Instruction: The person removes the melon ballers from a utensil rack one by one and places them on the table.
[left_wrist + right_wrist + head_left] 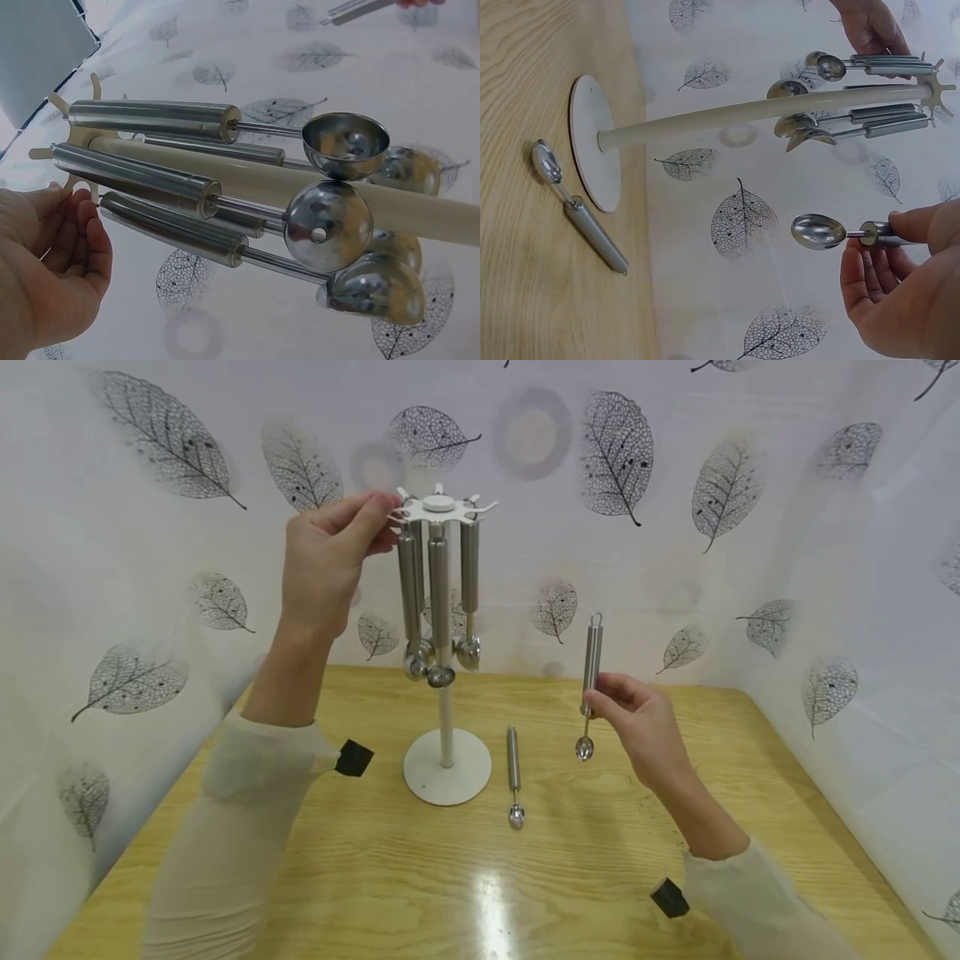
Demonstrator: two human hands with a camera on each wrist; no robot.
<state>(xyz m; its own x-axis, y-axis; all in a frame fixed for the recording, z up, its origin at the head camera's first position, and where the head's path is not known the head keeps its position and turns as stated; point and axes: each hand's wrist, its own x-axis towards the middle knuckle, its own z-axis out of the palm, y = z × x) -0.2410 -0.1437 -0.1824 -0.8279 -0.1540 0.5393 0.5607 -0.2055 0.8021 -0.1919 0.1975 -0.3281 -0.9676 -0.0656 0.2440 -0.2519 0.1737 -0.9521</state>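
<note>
My right hand (637,727) pinches a steel melon baller (592,664) by the lower end of its handle, ring up and bowl down, above the table. The right wrist view shows its hollow bowl (819,231) beyond the fingertips. At the upper left, my left hand (333,556) pinches the hooked top of a white hanging rack (442,505) between thumb and fingers. Several steel scoops (439,585) hang around the rack's post, bowls down; one bowl (328,226) has a small hole. Another melon baller (513,768) lies on the table right of the rack's round base (447,785).
The wooden table (390,877) meets a white cloth backdrop (480,635) with leaf prints behind and at both sides. A black block (354,758) sits at my left cuff, another black block (670,898) at my right cuff.
</note>
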